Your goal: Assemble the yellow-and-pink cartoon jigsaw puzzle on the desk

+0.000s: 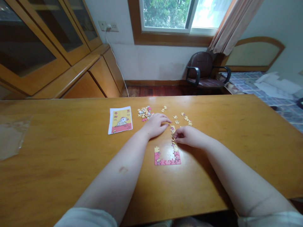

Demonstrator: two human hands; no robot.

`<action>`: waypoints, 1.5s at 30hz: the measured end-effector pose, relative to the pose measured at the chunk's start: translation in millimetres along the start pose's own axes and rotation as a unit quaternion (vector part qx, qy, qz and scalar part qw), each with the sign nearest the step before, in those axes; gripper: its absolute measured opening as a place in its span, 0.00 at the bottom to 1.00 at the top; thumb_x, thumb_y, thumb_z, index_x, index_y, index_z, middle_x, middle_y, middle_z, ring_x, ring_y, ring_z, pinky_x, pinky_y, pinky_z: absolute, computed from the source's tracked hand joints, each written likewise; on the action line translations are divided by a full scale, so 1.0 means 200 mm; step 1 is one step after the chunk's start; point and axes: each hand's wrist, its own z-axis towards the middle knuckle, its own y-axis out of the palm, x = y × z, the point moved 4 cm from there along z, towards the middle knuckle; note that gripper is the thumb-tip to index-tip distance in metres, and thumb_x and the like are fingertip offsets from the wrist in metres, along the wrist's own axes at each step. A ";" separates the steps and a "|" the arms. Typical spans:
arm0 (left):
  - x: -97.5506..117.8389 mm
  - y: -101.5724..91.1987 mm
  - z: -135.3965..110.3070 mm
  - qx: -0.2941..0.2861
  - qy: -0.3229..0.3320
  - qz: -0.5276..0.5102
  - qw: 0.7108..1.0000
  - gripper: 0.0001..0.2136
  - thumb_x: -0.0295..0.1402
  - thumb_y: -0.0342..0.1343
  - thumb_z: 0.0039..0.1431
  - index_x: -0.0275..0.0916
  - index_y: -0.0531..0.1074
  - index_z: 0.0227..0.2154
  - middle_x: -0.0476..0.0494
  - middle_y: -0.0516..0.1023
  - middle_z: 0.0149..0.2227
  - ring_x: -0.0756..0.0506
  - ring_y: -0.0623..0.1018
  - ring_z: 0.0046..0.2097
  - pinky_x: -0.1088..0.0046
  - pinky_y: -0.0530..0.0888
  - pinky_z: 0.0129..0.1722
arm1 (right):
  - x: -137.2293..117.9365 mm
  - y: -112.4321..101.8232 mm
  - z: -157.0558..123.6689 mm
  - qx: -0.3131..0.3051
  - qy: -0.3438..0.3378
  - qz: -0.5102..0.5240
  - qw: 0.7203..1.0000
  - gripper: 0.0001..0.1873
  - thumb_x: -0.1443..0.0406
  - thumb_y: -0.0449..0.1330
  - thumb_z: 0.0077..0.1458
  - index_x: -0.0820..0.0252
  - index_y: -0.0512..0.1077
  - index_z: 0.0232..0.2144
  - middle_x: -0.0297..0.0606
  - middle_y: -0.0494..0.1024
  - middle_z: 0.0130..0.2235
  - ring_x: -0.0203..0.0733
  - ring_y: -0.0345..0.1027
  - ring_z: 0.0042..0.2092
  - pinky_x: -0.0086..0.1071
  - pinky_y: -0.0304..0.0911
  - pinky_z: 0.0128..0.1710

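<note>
Head view: pale sleeves (pixel 87 217) nearest, two bare forearms reaching from them over a wooden tabletop (pixel 82 126).
Puzzle border (pixel 167 162): joined pieces in a U on the tabletop, nearer than both hands; its pink row lies along the near edge, a short side with a yellow piece rises on the left, and a longer side runs up to the right hand's fingertips and past them.
Right hand (pixel 188 136): fingers curled inward, thumb close to them, at the border's longer side; from where I stand I cannot tell whether a piece is pinched there.
Clear sheet (pixel 11 135): flat on the tabletop, well off to the left of the left hand.
Left hand (pixel 157 124): palm down, fingers loosely bent and partly spread, tips near the upper end of that longer side; I see nothing in its grasp, though the palm is hidden.
Picture card (pixel 120 120): left of the left hand, apart from it, showing a white bird on yellow and pink.
Yellow pieces (pixel 186 118): scattered just beyond the right hand.
Piece pile (pixel 145 113): heaped just beyond the left hand, yellow, pink and white.
Cabinet (pixel 94 85): far beyond the left hand, on the left.
Armchair (pixel 201 66): beyond the right hand, past the tabletop, a bed (pixel 251 78) to its right.
Window (pixel 165 14): farthest, beyond both hands, greenery outside.
</note>
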 end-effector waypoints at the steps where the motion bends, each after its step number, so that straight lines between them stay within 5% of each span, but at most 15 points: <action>1: 0.00 0.00 0.00 -0.002 0.000 0.002 1.000 0.11 0.30 0.53 0.61 0.44 0.79 0.41 0.45 0.78 0.48 0.43 0.73 0.52 0.59 0.66 0.58 | 0.00 0.00 0.00 0.001 -0.001 -0.004 1.000 0.08 0.62 0.62 0.49 0.57 0.78 0.32 0.34 0.80 0.30 0.40 0.70 0.31 0.32 0.62 0.33; 16: 0.02 0.04 -0.02 -0.089 -0.024 0.051 0.994 0.14 0.35 0.55 0.60 0.48 0.77 0.49 0.42 0.70 0.60 0.35 0.61 0.65 0.43 0.50 0.65 | -0.05 -0.01 -0.03 0.015 -0.009 -0.076 0.997 0.05 0.66 0.60 0.49 0.56 0.76 0.30 0.34 0.78 0.28 0.39 0.68 0.28 0.31 0.59 0.30; 45: 0.03 0.05 -0.02 -0.092 0.055 0.031 0.994 0.06 0.34 0.60 0.59 0.50 0.82 0.35 0.47 0.77 0.53 0.38 0.70 0.59 0.47 0.59 0.61 | -0.13 -0.02 -0.05 0.027 0.015 -0.164 0.986 0.10 0.64 0.57 0.53 0.56 0.78 0.35 0.36 0.80 0.31 0.38 0.67 0.29 0.28 0.55 0.30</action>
